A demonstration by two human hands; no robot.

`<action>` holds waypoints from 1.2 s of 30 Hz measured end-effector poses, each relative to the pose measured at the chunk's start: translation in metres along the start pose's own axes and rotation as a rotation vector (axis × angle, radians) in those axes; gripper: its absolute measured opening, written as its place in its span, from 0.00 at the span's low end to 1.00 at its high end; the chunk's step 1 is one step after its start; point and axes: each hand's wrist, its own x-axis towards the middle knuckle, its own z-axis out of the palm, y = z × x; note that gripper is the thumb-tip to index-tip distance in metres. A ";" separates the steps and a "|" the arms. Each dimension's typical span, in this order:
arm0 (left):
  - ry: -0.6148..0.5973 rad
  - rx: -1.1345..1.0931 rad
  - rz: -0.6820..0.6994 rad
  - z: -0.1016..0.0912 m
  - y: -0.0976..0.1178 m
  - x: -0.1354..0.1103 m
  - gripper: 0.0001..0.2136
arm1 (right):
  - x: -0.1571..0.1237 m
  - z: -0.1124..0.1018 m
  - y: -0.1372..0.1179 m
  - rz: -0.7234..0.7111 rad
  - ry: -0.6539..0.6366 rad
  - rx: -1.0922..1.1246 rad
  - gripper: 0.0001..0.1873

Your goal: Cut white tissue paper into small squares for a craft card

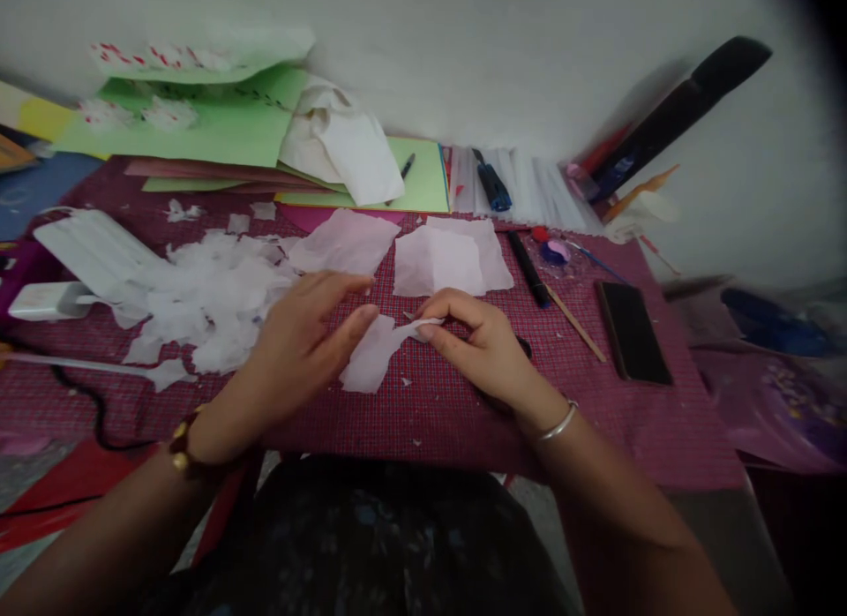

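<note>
My right hand pinches the twisted end of a thin white tissue paper piece between thumb and fingers. The wider, flat part of that piece stretches left over the tablecloth. Just left of it, my left hand is held with thumb and fingers apart, nothing visible between them. Beyond the hands lie flat white tissue squares and another tissue sheet. A heap of torn and crumpled tissue pieces spreads to the left of my left hand.
On the checkered tablecloth, a phone, a wooden stick and a black marker lie at right. A white power strip is at left. Green papers and a blue-handled cutter are near the wall.
</note>
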 end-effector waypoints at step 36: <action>0.169 -1.054 -0.632 -0.044 -0.056 -0.052 0.09 | -0.047 -0.039 0.001 0.211 -0.449 -0.186 0.36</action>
